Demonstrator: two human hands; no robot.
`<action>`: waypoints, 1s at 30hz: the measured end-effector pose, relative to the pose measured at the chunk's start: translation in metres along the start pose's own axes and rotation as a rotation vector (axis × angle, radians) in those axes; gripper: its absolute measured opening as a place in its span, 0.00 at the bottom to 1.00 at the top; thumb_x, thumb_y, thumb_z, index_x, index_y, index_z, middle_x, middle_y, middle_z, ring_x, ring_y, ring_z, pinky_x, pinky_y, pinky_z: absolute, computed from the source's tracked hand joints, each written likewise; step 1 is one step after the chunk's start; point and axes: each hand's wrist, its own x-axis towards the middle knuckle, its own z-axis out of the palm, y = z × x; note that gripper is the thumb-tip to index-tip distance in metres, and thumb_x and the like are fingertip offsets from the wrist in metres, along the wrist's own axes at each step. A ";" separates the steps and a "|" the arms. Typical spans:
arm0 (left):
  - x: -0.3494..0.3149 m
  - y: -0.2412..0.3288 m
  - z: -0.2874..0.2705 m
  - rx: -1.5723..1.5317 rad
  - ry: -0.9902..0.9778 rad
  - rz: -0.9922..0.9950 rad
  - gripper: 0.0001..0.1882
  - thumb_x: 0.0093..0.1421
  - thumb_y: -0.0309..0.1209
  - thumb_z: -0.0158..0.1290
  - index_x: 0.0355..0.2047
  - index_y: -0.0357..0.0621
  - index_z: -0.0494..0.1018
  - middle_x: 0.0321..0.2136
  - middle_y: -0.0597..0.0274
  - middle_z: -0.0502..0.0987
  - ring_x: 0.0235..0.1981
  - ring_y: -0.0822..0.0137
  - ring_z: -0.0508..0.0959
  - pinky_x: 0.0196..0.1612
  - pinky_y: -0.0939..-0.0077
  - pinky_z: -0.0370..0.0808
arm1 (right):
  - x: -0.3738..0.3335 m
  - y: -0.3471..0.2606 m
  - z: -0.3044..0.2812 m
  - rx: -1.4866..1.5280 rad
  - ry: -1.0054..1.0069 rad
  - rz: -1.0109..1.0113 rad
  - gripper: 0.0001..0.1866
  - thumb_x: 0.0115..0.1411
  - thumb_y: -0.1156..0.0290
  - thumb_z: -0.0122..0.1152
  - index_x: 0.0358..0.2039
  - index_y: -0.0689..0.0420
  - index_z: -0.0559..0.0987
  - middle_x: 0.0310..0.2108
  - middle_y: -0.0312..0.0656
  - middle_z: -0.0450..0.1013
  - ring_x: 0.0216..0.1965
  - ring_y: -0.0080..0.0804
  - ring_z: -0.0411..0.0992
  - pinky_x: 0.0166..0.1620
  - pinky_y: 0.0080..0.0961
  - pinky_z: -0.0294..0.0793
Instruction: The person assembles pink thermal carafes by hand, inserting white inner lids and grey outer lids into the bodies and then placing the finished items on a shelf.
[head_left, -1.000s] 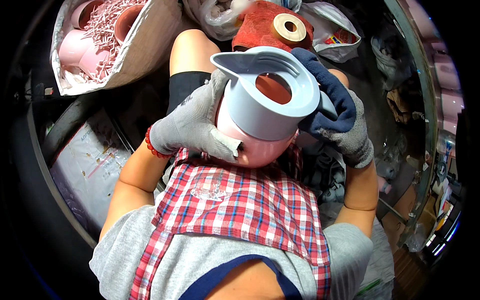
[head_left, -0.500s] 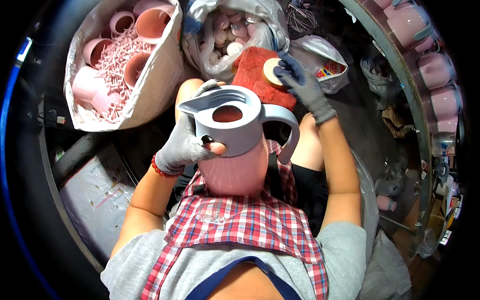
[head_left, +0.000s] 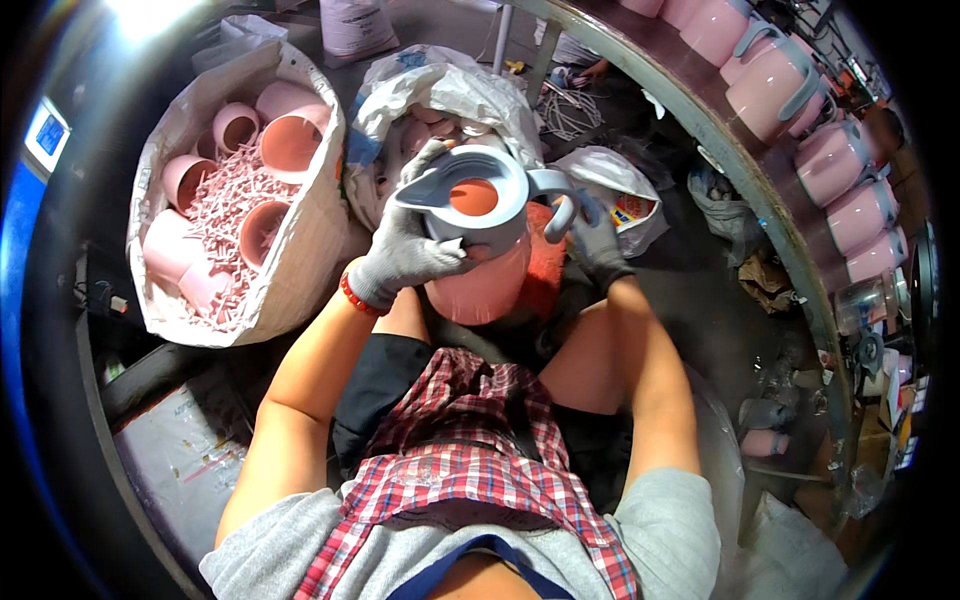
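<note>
My left hand (head_left: 405, 245), in a grey glove, grips a pink jug (head_left: 485, 288) around its upper part. The jug has a pale blue-grey collar with a spout, a round opening showing reddish inside, and a curved handle (head_left: 565, 205) on the right. It is raised in front of my knees, tilted slightly. My right hand (head_left: 600, 245), in a grey glove with dark fingers, is just right of the handle. Its fingertips are partly hidden, and I cannot tell whether it holds anything. A red cloth (head_left: 545, 265) shows behind and below the jug.
At the left stands a white sack (head_left: 300, 235) of pink cups and shredded filler. Beyond the jug is a plastic bag (head_left: 455, 85) of small pink pieces. A white bag (head_left: 640, 185) lies farther right. Several pink jugs (head_left: 765, 95) line a curved-looking bench edge (head_left: 700, 140).
My left hand has carried the jug forward, away from my body. My right hand has dropped beside the handle, and the round beige disc it held is now out of sight. The view has shifted.
</note>
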 end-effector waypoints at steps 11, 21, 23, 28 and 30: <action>0.010 -0.068 0.010 0.384 -0.281 -0.034 0.67 0.32 0.43 0.72 0.65 0.36 0.41 0.61 0.51 0.55 0.64 0.58 0.54 0.66 0.67 0.48 | -0.018 -0.263 -0.084 -0.378 0.199 -0.903 0.35 0.46 0.58 0.70 0.54 0.57 0.69 0.52 0.44 0.67 0.50 0.42 0.67 0.53 0.35 0.66; -0.011 -0.067 0.016 0.184 -0.106 -0.110 0.49 0.35 0.43 0.67 0.58 0.39 0.60 0.56 0.45 0.63 0.59 0.51 0.62 0.62 0.63 0.56 | -0.011 -0.220 -0.012 -0.569 0.012 -0.802 0.36 0.45 0.48 0.67 0.54 0.49 0.72 0.52 0.45 0.66 0.51 0.45 0.64 0.53 0.42 0.65; -0.016 -0.066 0.011 0.351 -0.078 -0.069 0.49 0.35 0.44 0.67 0.57 0.40 0.60 0.55 0.45 0.64 0.58 0.50 0.63 0.62 0.61 0.57 | -0.004 -0.207 -0.019 -0.114 -0.113 -0.603 0.35 0.45 0.61 0.72 0.53 0.58 0.71 0.54 0.47 0.66 0.53 0.45 0.66 0.56 0.37 0.64; -0.043 -0.028 -0.012 0.273 0.133 -0.111 0.41 0.39 0.34 0.64 0.54 0.37 0.60 0.48 0.54 0.67 0.50 0.60 0.68 0.54 0.69 0.66 | -0.013 -0.152 -0.018 0.290 0.211 -0.437 0.30 0.53 0.68 0.66 0.53 0.67 0.68 0.54 0.49 0.66 0.55 0.38 0.65 0.58 0.32 0.62; -0.068 -0.029 -0.043 0.140 0.348 -0.257 0.34 0.45 0.29 0.61 0.52 0.38 0.61 0.43 0.60 0.67 0.43 0.68 0.69 0.46 0.77 0.69 | -0.011 -0.101 0.009 0.015 0.238 -0.422 0.32 0.49 0.65 0.70 0.52 0.65 0.69 0.51 0.51 0.68 0.53 0.44 0.66 0.58 0.34 0.63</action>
